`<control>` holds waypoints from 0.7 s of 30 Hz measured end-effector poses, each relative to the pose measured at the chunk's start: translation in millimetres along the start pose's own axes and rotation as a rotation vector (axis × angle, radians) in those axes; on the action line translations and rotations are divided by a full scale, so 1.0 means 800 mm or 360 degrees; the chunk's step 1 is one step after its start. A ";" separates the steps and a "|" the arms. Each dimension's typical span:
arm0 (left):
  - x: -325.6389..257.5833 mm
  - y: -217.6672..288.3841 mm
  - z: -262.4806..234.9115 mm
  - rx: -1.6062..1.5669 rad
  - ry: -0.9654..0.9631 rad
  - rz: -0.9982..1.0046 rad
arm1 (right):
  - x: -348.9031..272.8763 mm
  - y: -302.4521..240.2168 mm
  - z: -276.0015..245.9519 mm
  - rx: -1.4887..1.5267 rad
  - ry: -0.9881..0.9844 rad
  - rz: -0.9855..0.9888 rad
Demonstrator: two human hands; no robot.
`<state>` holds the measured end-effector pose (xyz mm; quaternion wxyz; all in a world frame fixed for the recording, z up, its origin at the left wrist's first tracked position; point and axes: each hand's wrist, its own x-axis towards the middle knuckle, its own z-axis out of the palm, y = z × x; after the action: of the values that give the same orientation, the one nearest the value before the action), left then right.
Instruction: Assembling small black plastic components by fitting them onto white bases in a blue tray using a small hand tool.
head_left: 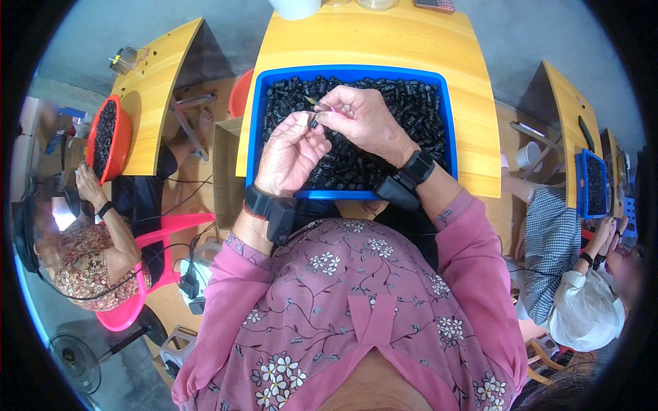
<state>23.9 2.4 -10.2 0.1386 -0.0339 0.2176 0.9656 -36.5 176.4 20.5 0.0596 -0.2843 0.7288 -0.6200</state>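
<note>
Both my hands meet above a blue tray (356, 194) heaped with small black cylindrical parts (411, 123). Between the fingertips of my left hand (291, 154) is one small black part (314, 122). My right hand (363, 120) pinches a slim tool (311, 101), whose pale pointed end sticks out to the left past the fingers, with a bit of pink showing at the grip. The right fingertips come right up to the black part; whether the tool touches it is hidden by the fingers.
The tray stands on a yellow wooden table (384, 38), with a white container (295, 8) at its far edge. At left, a person sits by a red basin (123, 144) of dark pieces. Another person at right works at a smaller blue tray (582, 185). A cardboard box (226, 164) stands left of my table.
</note>
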 end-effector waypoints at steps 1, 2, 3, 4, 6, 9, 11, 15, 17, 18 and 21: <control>0.000 0.000 -0.002 0.0002 0.0000 0.0001 | 0.000 0.001 0.001 0.0002 0.0000 -0.0002; -0.001 0.000 -0.005 0.0120 -0.0052 0.0010 | 0.000 0.002 0.003 0.0105 -0.0018 0.0018; -0.002 0.000 -0.004 0.0236 -0.0105 0.0018 | 0.000 0.003 0.004 0.0206 -0.0034 0.0039; -0.003 0.001 -0.002 0.0236 -0.0105 0.0017 | 0.000 0.004 0.004 0.0206 -0.0034 0.0039; -0.011 0.004 0.004 0.0373 0.0033 0.0031 | 0.003 0.008 0.000 0.0138 -0.0014 0.0083; -0.024 0.017 0.008 0.0339 0.0066 0.0190 | 0.011 0.022 -0.010 -0.0250 0.0291 -0.0142; -0.038 0.036 0.011 0.0454 0.0156 0.0458 | 0.013 0.031 -0.022 -0.0422 0.0243 -0.0028; -0.061 0.089 -0.026 0.0551 0.0461 0.0956 | 0.007 0.043 -0.025 -0.1098 0.0094 -0.0083; -0.074 0.112 -0.071 0.0535 0.0606 0.1105 | 0.006 0.039 -0.019 -0.1222 -0.0035 -0.0016; -0.080 0.120 -0.100 0.0528 0.0752 0.1138 | 0.007 0.039 -0.016 -0.1225 -0.0039 -0.0017; -0.089 0.117 -0.156 0.0567 0.1178 0.1117 | 0.006 0.040 -0.012 -0.1303 -0.0204 -0.0046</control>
<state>66.3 -150.3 -75.2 -0.2746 -0.2731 0.4104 0.8256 -55.7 184.3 -6.4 -0.0218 -0.3328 0.9060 -0.2606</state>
